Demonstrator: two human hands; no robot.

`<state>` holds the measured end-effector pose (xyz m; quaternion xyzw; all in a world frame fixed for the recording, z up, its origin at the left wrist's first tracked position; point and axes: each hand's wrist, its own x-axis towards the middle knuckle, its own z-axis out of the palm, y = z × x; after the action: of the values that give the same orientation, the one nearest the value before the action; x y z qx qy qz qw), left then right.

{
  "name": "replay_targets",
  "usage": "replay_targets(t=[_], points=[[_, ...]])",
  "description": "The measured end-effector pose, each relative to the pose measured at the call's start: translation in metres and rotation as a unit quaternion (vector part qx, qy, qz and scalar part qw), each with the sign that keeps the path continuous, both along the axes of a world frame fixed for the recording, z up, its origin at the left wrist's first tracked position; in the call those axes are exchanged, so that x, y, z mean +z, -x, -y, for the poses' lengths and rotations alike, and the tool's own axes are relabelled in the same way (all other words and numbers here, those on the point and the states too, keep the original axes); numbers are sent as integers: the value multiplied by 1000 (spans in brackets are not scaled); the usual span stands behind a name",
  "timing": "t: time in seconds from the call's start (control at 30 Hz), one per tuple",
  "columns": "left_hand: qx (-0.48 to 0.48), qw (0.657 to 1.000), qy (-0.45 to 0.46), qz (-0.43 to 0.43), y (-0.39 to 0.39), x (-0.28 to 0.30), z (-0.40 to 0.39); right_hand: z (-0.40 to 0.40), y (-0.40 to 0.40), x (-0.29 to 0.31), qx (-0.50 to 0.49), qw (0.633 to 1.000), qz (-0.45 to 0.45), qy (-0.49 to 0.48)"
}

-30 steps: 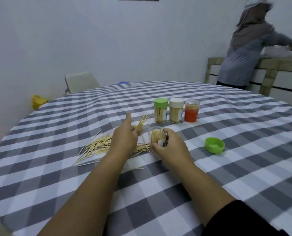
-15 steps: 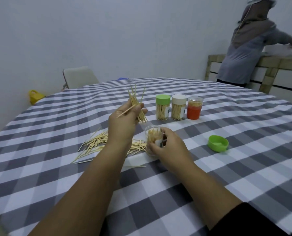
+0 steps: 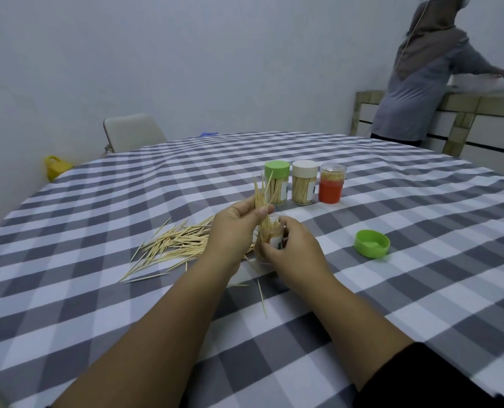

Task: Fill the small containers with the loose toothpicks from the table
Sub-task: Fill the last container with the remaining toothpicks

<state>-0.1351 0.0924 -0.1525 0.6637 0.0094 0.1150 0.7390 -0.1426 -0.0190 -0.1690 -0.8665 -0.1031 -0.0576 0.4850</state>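
Observation:
My left hand pinches a bunch of toothpicks upright, their lower tips inside the mouth of a small clear container. My right hand grips that container from the right, and it stands on the checked tablecloth. A pile of loose toothpicks lies left of my hands. One stray toothpick lies in front of the container. The container's green lid rests upside down to the right.
Three filled containers stand in a row behind my hands: a green-lidded one, a white-lidded one and an orange one. A chair is at the far table edge. A person stands at a counter at the back right.
My left hand lifted a bunch of toothpicks from the pile, turned them upright and lowered their tips into the container. My right hand has kept hold of the container.

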Motion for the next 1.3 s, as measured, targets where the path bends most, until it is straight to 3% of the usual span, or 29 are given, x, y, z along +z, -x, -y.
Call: replay_targets(t=[0.17, 0.43, 0.53, 0.7, 0.8, 0.93, 1.1, 1.23, 1.3], points=[[-17, 997, -66, 20, 2, 2, -3, -1, -1, 1, 20, 999, -17, -27], [-25, 988, -149, 36, 5, 4, -4, 5, 5, 19, 35, 969, 9, -246], [-24, 986, -163, 34, 8, 6, -1, 3, 2, 18, 34, 962, 16, -270], [31, 949, -307, 65, 2, 2, -3, 4, -5, 14, 25, 963, 27, -267], [19, 938, -343, 45, 2, 3, -4, 5, -5, 13, 37, 965, 26, -258], [-58, 919, -390, 0, 10, 10, -10, 6, -5, 13, 59, 974, 46, -214], [-134, 937, -320, -44, 14, 12, -20, 5, 0, 12, 101, 984, 59, -137], [-126, 923, -363, -27, 14, 10, -22, 5, -1, 9, 78, 980, 134, 121], [-125, 926, -355, -43, 15, 12, -25, 5, -1, 10, 61, 969, 162, 178]])
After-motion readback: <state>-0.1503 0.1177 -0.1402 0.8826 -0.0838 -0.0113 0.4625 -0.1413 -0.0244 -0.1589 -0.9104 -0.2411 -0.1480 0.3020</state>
